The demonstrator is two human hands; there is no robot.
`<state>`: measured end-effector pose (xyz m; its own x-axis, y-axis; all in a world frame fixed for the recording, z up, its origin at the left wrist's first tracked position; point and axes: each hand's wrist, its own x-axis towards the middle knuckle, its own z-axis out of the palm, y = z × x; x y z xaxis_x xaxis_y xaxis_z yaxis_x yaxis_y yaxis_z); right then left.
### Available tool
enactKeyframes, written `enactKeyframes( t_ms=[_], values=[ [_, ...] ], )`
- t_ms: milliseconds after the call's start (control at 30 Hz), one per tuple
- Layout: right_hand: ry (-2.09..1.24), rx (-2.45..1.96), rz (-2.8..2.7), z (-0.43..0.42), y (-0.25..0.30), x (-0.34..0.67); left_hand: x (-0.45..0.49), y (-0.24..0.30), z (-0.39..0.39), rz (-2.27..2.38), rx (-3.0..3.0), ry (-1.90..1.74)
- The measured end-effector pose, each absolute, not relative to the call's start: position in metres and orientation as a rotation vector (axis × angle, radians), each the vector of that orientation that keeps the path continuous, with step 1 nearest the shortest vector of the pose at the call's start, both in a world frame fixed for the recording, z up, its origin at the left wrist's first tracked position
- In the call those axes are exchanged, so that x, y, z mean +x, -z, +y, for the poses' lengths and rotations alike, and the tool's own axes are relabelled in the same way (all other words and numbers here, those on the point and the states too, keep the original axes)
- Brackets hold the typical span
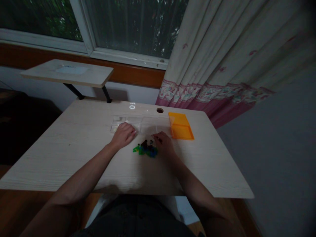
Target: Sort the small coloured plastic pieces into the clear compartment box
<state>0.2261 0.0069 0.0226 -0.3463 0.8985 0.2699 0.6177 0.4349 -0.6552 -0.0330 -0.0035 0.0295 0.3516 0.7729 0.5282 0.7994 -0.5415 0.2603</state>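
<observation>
A small heap of green, blue and dark brown pieces lies on the table between my two hands; they look like little plastic blocks. My left hand is closed, fingers curled in, at the left part of a clear divided plastic box. Whatever it may hold is hidden. On the right side of the heap, my right hand is closed with its fingertips pinched together. Something dark shows by those fingers, too small and dim to name. A few pale bits seem to be in the box's left compartments.
An orange plastic tray adjoins the clear box on the right. Behind them the pale tabletop has a round cable hole. A raised shelf stands at the back left. A curtain hangs behind the far right edge.
</observation>
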Motion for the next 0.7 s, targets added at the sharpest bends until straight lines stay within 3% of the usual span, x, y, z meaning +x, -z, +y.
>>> enactKeyframes(
  t_ms=[267,700],
  values=[
    [-0.394,-1.353,-2.371,0.010,-0.016,0.235,-0.080,-0.020,0.014,-1.737,-2.071,1.278],
    [-0.282,-1.341,-2.458,0.011,-0.012,0.231,-0.110,-0.009,0.022,-1.859,-1.880,1.295]
  ],
)
